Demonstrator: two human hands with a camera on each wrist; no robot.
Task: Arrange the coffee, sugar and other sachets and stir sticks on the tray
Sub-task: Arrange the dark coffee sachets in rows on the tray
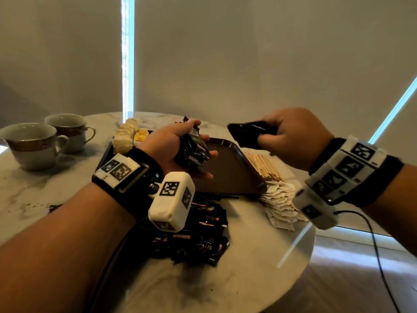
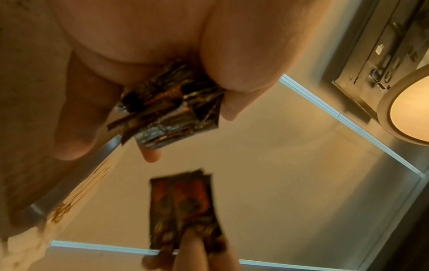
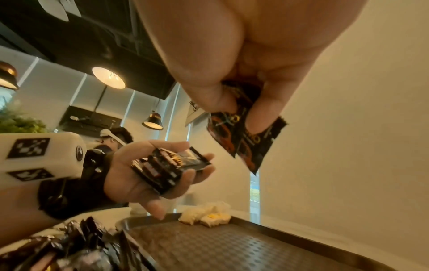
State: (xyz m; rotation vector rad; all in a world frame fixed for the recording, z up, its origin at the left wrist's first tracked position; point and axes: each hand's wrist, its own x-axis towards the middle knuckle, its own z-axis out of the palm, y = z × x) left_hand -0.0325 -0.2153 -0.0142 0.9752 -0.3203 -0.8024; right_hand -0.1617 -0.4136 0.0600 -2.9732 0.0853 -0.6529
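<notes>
Head view, left hand: Your left hand (image 1: 180, 150) sits palm-up over the brown tray (image 1: 228, 175), fingers curled around a bundle of dark coffee sachets (image 1: 193, 152); it looks like you are using it as a collecting stack so the packs go down squared together.
Head view, right hand: Your right hand (image 1: 293, 136) pinches a couple of dark sachets (image 1: 250, 133) by one end, held level and near the bundle, probably to add them to it.
Head view, still to place: A loose heap of dark sachets (image 1: 196, 231) lies on the table just in front of the tray; stir sticks (image 1: 264, 166) and white sachets (image 1: 279, 204) lie off its right edge. Pale sachets (image 1: 126, 136) already sit at the tray's far left corner.
Head view, surface and room: A round marble table (image 1: 248, 279) carries two cups (image 1: 33, 145) at the left; drawn blinds stand behind.
Left wrist view: Thumb and fingers press the bundle (image 2: 167, 108) from both sides, its ends fanned unevenly; the pinched sachets (image 2: 183, 209) appear blurred below.
Right wrist view: Thumb and fingertips clamp the two sachets (image 3: 246, 139), which hang tilted above the tray's textured floor (image 3: 209, 243). Pendant lamps (image 3: 108, 78) hang from a dark ceiling.
</notes>
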